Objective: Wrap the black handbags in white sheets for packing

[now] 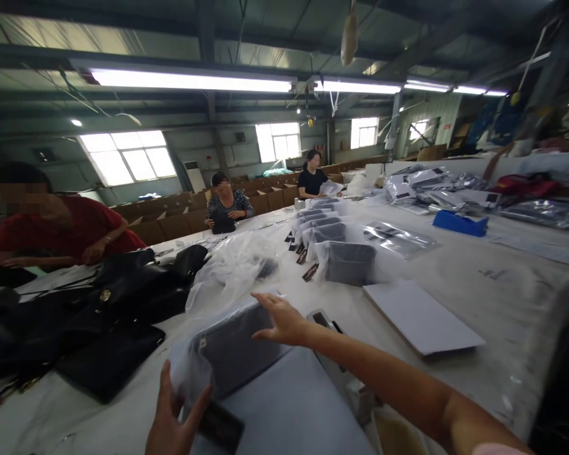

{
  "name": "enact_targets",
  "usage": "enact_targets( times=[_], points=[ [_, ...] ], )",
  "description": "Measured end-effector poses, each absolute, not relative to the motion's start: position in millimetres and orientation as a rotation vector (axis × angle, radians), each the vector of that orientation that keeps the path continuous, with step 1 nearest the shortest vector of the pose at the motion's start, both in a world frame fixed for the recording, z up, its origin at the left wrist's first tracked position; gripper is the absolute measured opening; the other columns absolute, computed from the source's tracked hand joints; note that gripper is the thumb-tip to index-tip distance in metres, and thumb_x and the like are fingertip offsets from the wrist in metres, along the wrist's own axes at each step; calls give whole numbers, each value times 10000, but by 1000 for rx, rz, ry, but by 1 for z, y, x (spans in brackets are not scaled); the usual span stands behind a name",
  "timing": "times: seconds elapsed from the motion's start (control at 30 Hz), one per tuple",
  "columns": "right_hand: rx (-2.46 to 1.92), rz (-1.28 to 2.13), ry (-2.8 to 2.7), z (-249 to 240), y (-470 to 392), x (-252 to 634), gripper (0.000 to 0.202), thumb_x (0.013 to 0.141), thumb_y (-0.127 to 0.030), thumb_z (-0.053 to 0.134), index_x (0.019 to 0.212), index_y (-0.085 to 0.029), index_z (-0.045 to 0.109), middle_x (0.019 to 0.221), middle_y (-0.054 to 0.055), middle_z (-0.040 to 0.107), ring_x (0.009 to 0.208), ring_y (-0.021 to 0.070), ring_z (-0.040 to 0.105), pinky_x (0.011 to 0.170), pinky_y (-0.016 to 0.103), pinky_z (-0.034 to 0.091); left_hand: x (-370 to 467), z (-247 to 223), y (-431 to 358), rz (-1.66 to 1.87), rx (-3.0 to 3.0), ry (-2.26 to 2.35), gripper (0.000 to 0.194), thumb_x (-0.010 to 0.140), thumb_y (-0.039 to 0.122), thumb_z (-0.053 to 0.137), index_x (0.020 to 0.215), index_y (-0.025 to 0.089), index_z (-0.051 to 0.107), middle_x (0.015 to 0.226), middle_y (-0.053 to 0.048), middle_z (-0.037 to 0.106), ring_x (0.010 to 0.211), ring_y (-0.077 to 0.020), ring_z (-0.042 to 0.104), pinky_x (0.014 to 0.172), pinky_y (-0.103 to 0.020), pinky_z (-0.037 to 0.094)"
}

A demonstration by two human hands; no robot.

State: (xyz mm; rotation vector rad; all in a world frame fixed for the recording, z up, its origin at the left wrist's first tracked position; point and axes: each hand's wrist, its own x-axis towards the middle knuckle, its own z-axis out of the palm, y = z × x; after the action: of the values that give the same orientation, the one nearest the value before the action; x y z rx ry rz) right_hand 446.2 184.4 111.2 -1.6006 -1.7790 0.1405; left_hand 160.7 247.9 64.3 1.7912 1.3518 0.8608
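A dark grey handbag [246, 344] in a thin whitish translucent wrapper lies in front of me at the near side of the table. My left hand [173, 414] is at its left end, thumb and fingers spread apart around the wrapped corner. Beside that thumb hangs a black tag [222, 426], its print blurred. My right hand [282, 321] reaches over the bag's right end with thumb and fingers stretched wide; whether the fingertips touch it, I cannot tell. Below the bag spreads a smooth pale sheet [294, 404].
More wrapped grey bags with black tags [348, 262] stand in a row ahead. Black bags [118, 316] lie left, crumpled clear plastic [237, 259] beyond. Right are a white board stack [420, 316], a blue tape dispenser [459, 222] and silvery packets [422, 183]. Several people work around the table.
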Motion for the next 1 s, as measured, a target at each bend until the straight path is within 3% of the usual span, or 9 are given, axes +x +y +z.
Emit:
enact_targets(
  times=[0.07, 0.13, 0.2, 0.3, 0.47, 0.63, 0.87, 0.93, 1.0],
  points=[
    [-1632, 261, -1663, 95, 198, 456, 1066, 653, -457, 864, 1517, -174, 308, 1489, 173, 430, 1384, 318, 378, 1147, 462, 301, 169, 61, 266, 872, 1794, 1375, 991, 774, 706, 538, 1560, 275, 115, 1563, -101, 352, 1353, -348, 450, 1089, -517, 404],
    [-1644, 373, -1548, 82, 207, 462, 1041, 644, -399, 873, 1505, -172, 334, 1481, 174, 442, 1370, 327, 402, 1127, 458, 338, 173, 55, 282, 803, 1855, 1399, 936, 789, 702, 503, 1535, 197, 251, 1521, -117, 420, 1376, -338, 422, 1124, -491, 365],
    [-1614, 426, -1470, 76, 212, 464, 909, 663, -357, 860, 1447, -175, 436, 1399, 146, 544, 1282, 309, 511, 1068, 408, 418, 177, 51, 294, 693, 1924, 1427, 854, 816, 684, 463, 1466, 135, 399, 1423, -136, 538, 1351, -336, 459, 1125, -466, 371],
    [-1571, 395, -1417, 81, 210, 472, 656, 703, -355, 831, 1295, -200, 596, 1192, 76, 684, 1106, 263, 631, 960, 344, 494, 191, 56, 297, 641, 2000, 1471, 746, 859, 665, 413, 1396, 154, 495, 1318, -124, 628, 1272, -340, 545, 1055, -456, 447],
    [-1530, 203, -1323, 115, 177, 526, 586, 766, -372, 784, 1296, -229, 581, 1248, 39, 656, 1147, 231, 604, 1019, 336, 440, 263, 97, 279, 741, 2096, 1406, 692, 879, 647, 438, 1435, 235, 455, 1271, -104, 662, 1181, -357, 610, 916, -450, 519],
    [-1687, -118, -1176, 137, 120, 624, 551, 784, -388, 746, 1287, -236, 582, 1273, 35, 647, 1179, 262, 592, 1040, 383, 435, 383, 120, 265, 888, 2082, 867, 603, 887, 493, 542, 1399, 177, 494, 1272, -109, 663, 1218, -315, 586, 996, -413, 472],
    [-1959, -120, -1019, 85, 59, 703, 527, 741, -443, 735, 1203, -213, 628, 1175, 69, 697, 1082, 301, 647, 968, 440, 494, 492, 75, 254, 617, 1912, 409, 621, 800, 342, 692, 1367, 151, 524, 1284, -120, 657, 1255, -296, 562, 1086, -422, 405],
    [-1977, -86, -1029, 76, 51, 710, 532, 785, -492, 683, 1242, -229, 610, 1198, 60, 691, 1097, 286, 644, 966, 409, 496, 494, 60, 258, 565, 1890, 368, 675, 793, 345, 696, 1405, 157, 481, 1292, -111, 654, 1241, -277, 577, 1076, -406, 422],
    [-2048, -74, -933, 74, 43, 719, 498, 903, -545, 513, 1302, -252, 564, 1233, 41, 677, 1137, 246, 627, 977, 358, 481, 487, 49, 265, 518, 1860, 370, 762, 805, 378, 680, 1471, 157, 385, 1349, -118, 613, 1269, -267, 555, 1069, -391, 431]
  ],
)
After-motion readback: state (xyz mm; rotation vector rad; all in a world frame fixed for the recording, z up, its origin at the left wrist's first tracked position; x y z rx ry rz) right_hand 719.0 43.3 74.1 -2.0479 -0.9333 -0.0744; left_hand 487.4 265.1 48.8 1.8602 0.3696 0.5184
